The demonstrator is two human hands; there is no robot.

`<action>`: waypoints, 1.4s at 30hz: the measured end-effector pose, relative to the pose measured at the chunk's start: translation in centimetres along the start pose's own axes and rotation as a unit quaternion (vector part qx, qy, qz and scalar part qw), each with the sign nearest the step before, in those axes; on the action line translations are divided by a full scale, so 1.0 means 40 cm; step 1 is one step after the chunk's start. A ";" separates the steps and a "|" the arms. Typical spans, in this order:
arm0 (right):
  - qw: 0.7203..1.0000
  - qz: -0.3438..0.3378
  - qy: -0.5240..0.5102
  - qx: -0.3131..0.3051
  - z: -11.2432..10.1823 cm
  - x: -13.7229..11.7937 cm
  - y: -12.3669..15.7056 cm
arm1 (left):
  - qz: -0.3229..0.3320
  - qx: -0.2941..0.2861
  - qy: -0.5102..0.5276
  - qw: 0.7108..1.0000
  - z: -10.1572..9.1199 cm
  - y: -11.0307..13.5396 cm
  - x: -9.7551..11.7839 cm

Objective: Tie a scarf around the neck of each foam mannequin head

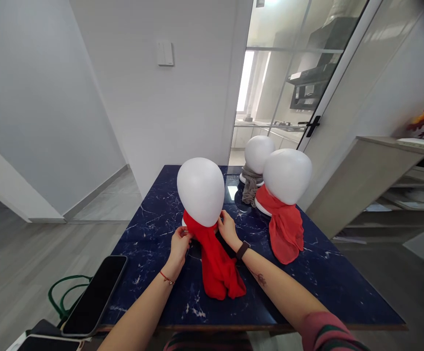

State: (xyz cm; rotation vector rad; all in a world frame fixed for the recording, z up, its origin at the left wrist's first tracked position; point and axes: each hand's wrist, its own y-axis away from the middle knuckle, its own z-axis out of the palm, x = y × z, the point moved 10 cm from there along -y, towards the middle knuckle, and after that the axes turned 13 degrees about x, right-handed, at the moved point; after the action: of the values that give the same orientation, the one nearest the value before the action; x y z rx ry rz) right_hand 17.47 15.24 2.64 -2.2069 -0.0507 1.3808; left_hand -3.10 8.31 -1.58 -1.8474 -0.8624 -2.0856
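A white mannequin head (201,190) stands on the dark blue marbled table (153,229), a red scarf (214,261) wrapped round its neck with the tails hanging forward onto the tabletop. At the left side of the neck, my left hand (179,246) pinches the scarf's edge. My right hand (229,230) is at the right side of the neck, its fingertips closed at the scarf and partly hidden by the head. To the right is a second white head (288,175) with a coral-red scarf (287,231) tied on.
Behind it stands a third white head (259,153) wearing a grey-brown scarf (249,185). A black phone (93,297) lies at the table's left front edge beside green handles (62,292). A shelf unit (391,185) stands at the right, a glass door (285,73) behind.
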 end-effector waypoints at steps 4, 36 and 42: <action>0.999 0.010 0.037 -0.006 0.004 0.011 -0.010 | 0.001 0.005 -0.017 1.000 -0.019 -0.009 -0.014; 0.995 -0.027 -0.037 -0.084 0.029 0.027 0.005 | 0.335 -0.073 -0.178 0.922 0.026 -0.062 0.105; 0.992 -0.031 -0.089 -0.082 0.030 0.017 0.007 | 0.333 -0.071 -0.169 0.925 0.027 -0.084 0.090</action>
State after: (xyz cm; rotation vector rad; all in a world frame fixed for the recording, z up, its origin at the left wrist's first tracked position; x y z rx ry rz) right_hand 16.72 15.69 1.53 -2.1865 -0.3038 1.5849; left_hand -4.64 12.38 0.97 -2.2056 -0.0823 -1.4569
